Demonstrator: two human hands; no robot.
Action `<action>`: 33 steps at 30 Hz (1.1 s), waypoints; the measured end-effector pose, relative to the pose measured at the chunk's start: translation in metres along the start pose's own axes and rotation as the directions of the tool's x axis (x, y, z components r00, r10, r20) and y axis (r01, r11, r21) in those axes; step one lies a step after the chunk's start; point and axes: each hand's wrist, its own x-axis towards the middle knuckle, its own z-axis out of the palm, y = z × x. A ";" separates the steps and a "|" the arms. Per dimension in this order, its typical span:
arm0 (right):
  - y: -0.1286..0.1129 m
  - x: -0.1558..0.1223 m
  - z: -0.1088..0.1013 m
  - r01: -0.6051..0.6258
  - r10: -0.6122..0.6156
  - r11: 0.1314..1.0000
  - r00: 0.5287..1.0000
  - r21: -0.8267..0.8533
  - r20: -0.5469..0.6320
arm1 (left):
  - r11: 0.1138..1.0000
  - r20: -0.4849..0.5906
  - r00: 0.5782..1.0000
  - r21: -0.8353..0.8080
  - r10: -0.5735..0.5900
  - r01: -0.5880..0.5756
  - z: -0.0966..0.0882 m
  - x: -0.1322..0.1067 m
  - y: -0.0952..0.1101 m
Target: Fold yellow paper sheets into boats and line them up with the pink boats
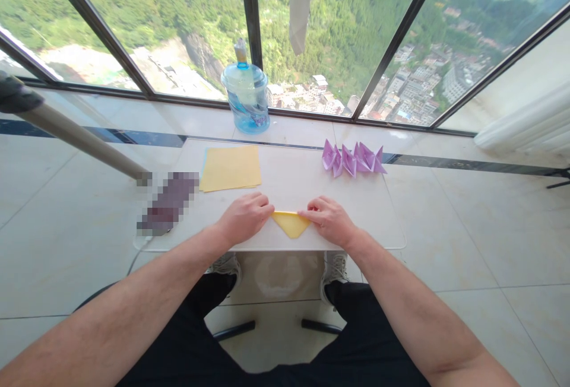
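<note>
A folded piece of yellow paper [291, 225] lies near the front edge of the low white table, its point facing me and its straight folded edge away from me. My left hand [246, 216] pinches the left corner of that edge between thumb and fingers. At the right corner, my right hand [328, 218] presses with thumb and index finger, its other fingers curled. The paper's outer corners are hidden under my fingertips.
Behind my left hand lies a stack of yellow sheets [231, 167]. Several folded purple paper pieces [354, 158] stand at the back right of the table [285, 155]. A blurred-out object [169, 202] rests at the left. Beyond, a blue water jug [246, 99] stands by the window.
</note>
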 end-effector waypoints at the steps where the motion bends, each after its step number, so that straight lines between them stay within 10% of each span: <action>1: 0.000 0.000 0.000 0.009 -0.009 1.000 1.000 -0.008 0.004 | 1.000 -0.001 1.000 0.011 0.016 -0.016 -0.001 0.000 0.001; 9: -0.001 -0.001 0.001 0.024 -0.023 1.000 0.999 -0.012 0.026 | 0.995 -0.083 0.995 -0.088 -0.049 0.042 0.001 -0.002 0.018; 33: -0.002 0.000 0.001 0.004 -0.005 1.000 0.999 0.029 0.038 | 0.999 0.131 0.990 -0.014 -0.048 0.051 -0.007 0.001 0.041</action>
